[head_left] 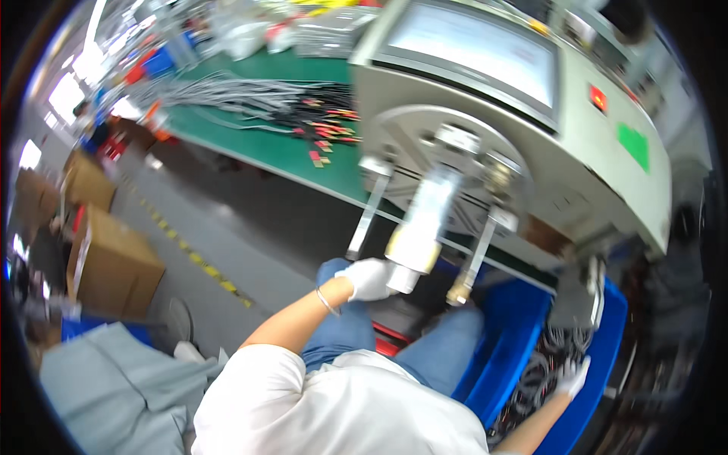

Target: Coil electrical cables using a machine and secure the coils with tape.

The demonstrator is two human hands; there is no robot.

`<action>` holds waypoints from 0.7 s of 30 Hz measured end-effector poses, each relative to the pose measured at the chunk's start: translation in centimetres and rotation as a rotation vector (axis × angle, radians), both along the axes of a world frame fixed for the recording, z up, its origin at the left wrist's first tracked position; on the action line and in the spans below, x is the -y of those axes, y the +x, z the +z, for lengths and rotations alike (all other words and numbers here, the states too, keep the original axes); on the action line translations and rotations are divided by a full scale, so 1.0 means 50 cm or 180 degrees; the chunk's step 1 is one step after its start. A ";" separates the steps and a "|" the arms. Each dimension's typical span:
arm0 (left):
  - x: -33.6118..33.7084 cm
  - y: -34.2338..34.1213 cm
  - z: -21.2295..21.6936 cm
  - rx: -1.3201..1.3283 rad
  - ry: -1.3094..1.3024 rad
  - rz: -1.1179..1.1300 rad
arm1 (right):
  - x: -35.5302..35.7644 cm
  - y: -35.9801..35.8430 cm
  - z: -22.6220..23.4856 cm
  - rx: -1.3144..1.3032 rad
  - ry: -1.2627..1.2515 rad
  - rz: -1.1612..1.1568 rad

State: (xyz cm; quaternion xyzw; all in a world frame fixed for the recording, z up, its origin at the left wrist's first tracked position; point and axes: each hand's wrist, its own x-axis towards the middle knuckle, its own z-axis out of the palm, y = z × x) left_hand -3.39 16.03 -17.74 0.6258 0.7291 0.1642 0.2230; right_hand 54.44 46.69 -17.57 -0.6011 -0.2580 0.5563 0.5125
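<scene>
My left hand (369, 279), in a white glove, is at the lower end of a pale roller-like spindle (419, 227) that sticks out from the machine's round faceplate (493, 140). Its fingers are blurred and partly hidden behind the spindle's tip. Metal rods flank the spindle, one on the left (369, 216) and one on the right (476, 262), which ends in a brass-coloured tip. Low on the right, my gloved right hand (572, 377) reaches into a blue bin (609, 341), fingers apart over coiled grey cables (531, 379). No held cable can be made out.
The machine's cream housing (629, 189) carries a lit screen (478, 49). Grey cables with black and red-yellow ends (318, 117) lie on the green bench (288, 159). Cardboard boxes (114, 262) stand left, near floor tape (193, 258). Grey cloth (125, 379) lies lower left.
</scene>
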 end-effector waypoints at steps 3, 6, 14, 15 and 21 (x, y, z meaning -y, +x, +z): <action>0.051 -0.131 0.151 0.1032 0.1086 0.1761 | 0.035 -0.043 -0.044 -0.0058 -0.0017 -0.0299; 0.107 -0.284 0.185 0.0282 0.1977 0.2898 | 0.038 -0.101 -0.085 -0.0377 0.0049 -0.0234; 0.044 -0.681 0.183 -0.1912 0.1477 0.3637 | 0.114 -0.203 -0.008 -0.0259 0.0022 0.0150; 0.031 -0.717 0.184 -0.1976 0.1443 0.3633 | 0.118 -0.196 -0.006 -0.0279 0.0042 0.0135; -0.054 -0.783 0.168 -0.2651 0.1406 0.3066 | 0.183 -0.122 0.017 -0.0385 -0.0160 0.0248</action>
